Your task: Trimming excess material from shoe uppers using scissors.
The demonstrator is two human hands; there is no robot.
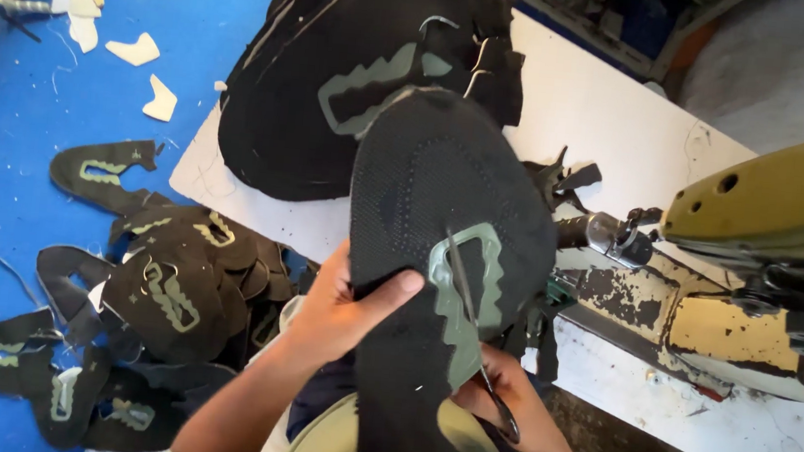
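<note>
Black mesh shoe upper point(439, 249) with a grey-green trim patch is held up near the middle, above the white counter point(615, 119). Left hand point(341, 308) pinches its left edge, thumb on top. Right hand point(512, 410) is closed around scissors point(475, 334), blades lying on the patch. More uppers are stacked far on the counter point(338, 65) and heaped on the blue floor point(164, 283) to the left

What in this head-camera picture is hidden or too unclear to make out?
- Right hand: mostly behind the black fabric piece, so its grip on the scissors is unclear.
- Left hand: fingers hidden behind the same piece; only the thumb shows.
- Sewing machine: cut off by the right edge.
- Lower pieces of the stack on the table: covered by the top one.
</note>
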